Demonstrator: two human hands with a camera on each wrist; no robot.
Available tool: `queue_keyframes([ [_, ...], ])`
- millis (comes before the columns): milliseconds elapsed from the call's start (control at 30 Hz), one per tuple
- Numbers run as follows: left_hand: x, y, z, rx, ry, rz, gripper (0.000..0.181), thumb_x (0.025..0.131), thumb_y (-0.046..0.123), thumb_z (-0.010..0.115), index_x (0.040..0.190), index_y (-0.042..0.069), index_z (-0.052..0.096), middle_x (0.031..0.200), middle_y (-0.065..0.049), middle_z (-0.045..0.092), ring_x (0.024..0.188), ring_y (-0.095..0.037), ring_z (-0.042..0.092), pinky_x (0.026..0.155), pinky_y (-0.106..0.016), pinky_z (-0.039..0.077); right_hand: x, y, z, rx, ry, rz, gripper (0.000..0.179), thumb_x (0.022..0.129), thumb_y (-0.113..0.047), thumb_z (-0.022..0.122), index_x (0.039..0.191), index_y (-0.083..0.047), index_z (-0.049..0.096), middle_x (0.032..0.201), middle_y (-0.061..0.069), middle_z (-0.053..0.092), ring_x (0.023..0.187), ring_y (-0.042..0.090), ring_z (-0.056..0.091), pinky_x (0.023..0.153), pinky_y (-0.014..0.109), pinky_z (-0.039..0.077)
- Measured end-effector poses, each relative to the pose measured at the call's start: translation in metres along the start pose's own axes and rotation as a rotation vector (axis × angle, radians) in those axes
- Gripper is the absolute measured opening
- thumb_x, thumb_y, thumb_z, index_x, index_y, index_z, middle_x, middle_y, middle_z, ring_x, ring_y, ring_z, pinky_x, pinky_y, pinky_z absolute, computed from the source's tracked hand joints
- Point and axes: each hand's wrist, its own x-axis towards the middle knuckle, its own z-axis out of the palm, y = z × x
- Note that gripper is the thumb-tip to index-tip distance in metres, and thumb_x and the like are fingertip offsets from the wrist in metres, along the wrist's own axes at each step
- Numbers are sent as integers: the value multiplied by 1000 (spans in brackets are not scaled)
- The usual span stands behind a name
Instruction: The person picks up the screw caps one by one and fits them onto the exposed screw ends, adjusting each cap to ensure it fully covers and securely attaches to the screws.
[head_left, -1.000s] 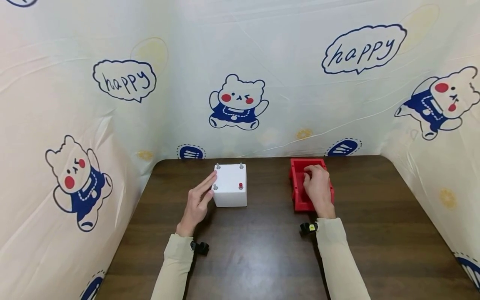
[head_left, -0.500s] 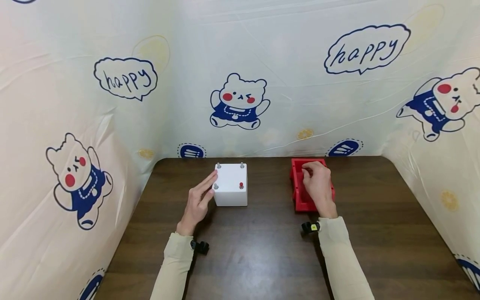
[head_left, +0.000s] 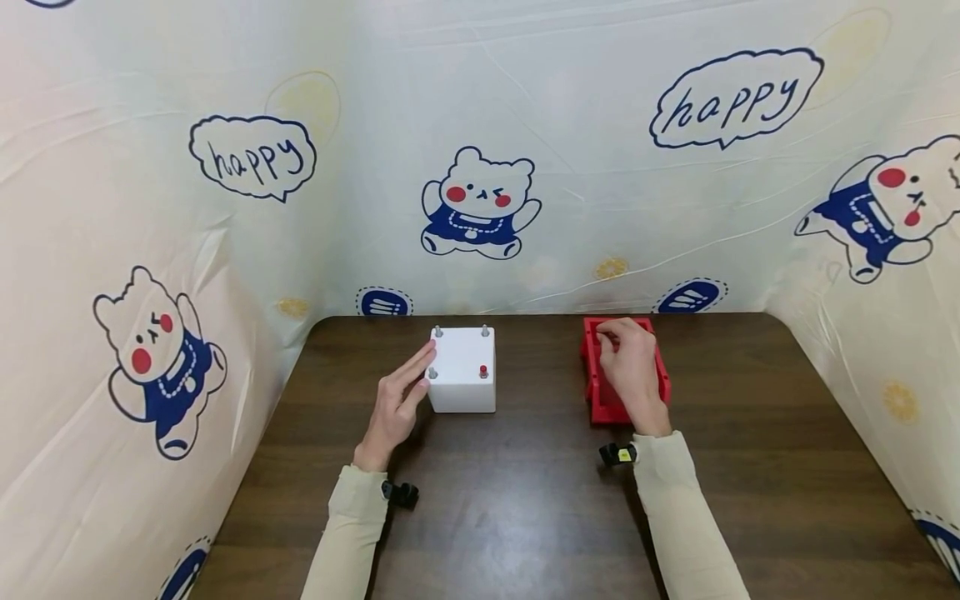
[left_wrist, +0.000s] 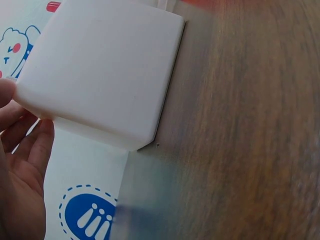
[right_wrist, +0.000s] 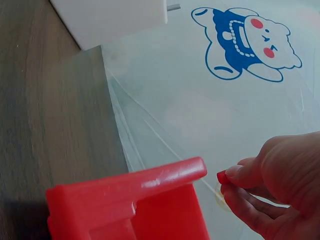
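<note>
I have both arms reaching forward, the left arm (head_left: 343,529) slanting inward from the lower left and the right arm (head_left: 688,525) from the lower right. I see my left hand (head_left: 392,404) with its fingers nearly straight and its thumb spread apart from them. My right hand (head_left: 632,367) bends its fingers, thumb and forefinger pinched at the tips.

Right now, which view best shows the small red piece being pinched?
The right wrist view: the small red piece juts clearly from the right hand. In the head view, I can't distinguish it from the red bin; the left wrist view doesn't show it.
</note>
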Motion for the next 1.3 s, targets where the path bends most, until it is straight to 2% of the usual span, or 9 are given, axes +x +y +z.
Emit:
queue_keyframes([
  [233, 0, 0, 1, 2, 4, 14, 45, 107, 3, 54, 152, 1, 57, 162, -16, 52, 149, -38, 50, 121, -17, 34, 0, -6, 3, 23, -8, 32, 16, 96, 4, 72, 110, 3, 80, 110, 21, 76, 96, 36, 75, 89, 54, 64],
  [467, 0, -2, 0, 13, 12, 32, 45, 106, 2, 56, 151, 0, 58, 161, -15, 54, 149, -35, 52, 123, -18, 35, 5, -15, 8, 59, 27, -44, 13, 94, 8, 71, 102, 4, 80, 105, 21, 77, 93, 37, 76, 84, 53, 64],
  [933, 2, -1, 0, 18, -7, 5, 46, 108, 8, 55, 154, 5, 57, 163, -9, 52, 150, -31, 51, 123, -20, 35, 8, -25, 14, 85, -12, -31, 13, 95, 3, 75, 106, 1, 81, 108, 20, 77, 95, 35, 76, 88, 51, 65],
  [1300, 0, -4, 1, 5, 8, 21, 46, 106, 2, 56, 152, 2, 58, 161, -15, 53, 148, -38, 52, 122, -18, 35, 9, -34, 20, 120, -11, -51, 13, 94, 3, 75, 105, 1, 82, 106, 19, 77, 92, 34, 76, 87, 49, 66],
])
